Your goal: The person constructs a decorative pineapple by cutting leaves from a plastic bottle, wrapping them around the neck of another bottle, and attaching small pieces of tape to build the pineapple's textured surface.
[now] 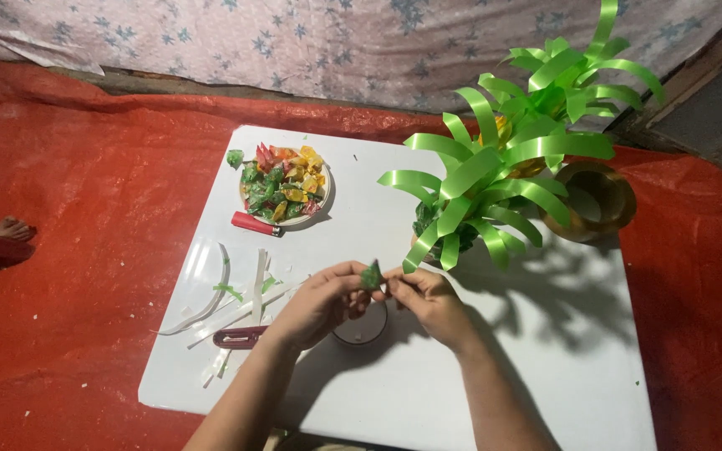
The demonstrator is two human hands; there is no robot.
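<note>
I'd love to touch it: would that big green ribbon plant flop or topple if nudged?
Probably springy rather than floppy: the green ribbon plant's loops hold their curl in mid-air. Likely light, being thin strips. It leans wide over the white board, so a push might tip it.

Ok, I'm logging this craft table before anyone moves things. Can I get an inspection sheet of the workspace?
Surface: white board lying on a red tarp.
Job's things: small green folded piece; green ribbon plant; plate of coloured folded pieces.
Clutter: red lighter; white strips; dark red-handled tool, kind unclear; round container under the hands; brown pot.
Grippers: left hand and right hand pinch the green piece together.
Cables: nothing seen.
Surroundings: patterned cloth behind; another person's foot at the left edge.
</note>
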